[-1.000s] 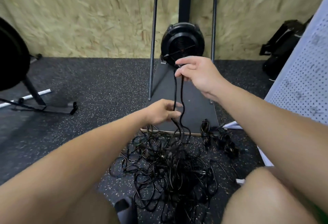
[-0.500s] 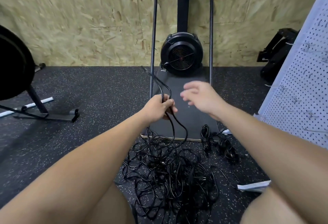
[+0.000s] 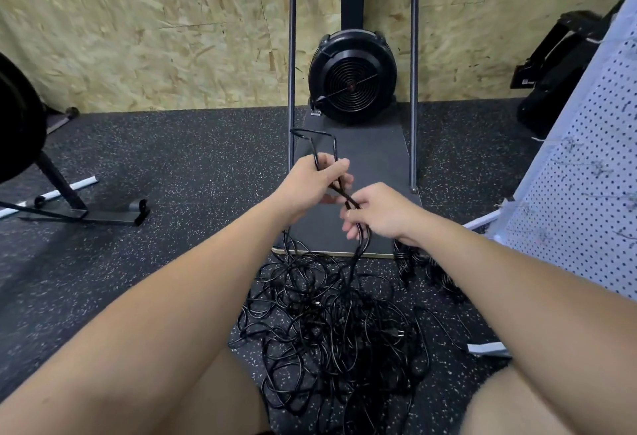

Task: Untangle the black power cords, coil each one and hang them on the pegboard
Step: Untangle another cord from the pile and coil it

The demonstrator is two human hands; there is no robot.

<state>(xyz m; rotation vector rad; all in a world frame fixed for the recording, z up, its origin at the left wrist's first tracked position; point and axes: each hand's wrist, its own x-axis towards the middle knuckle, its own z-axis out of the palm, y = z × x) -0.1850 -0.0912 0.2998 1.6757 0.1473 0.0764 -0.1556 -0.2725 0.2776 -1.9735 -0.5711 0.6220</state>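
Black power cords (image 3: 331, 338) lie tangled on the floor (image 3: 172, 166) between your knees.
Your left hand (image 3: 312, 181) grips a folded loop of cord (image 3: 317, 145) sticking up past its knuckles; your right hand (image 3: 377, 212) pinches the same strands just below, near the pegboard (image 3: 586, 172).

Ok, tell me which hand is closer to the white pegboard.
Right. The right hand grips the cord nearer the pegboard, which stands off to its right. The left hand holds the same cord's folded loop farther left, beyond the right hand.
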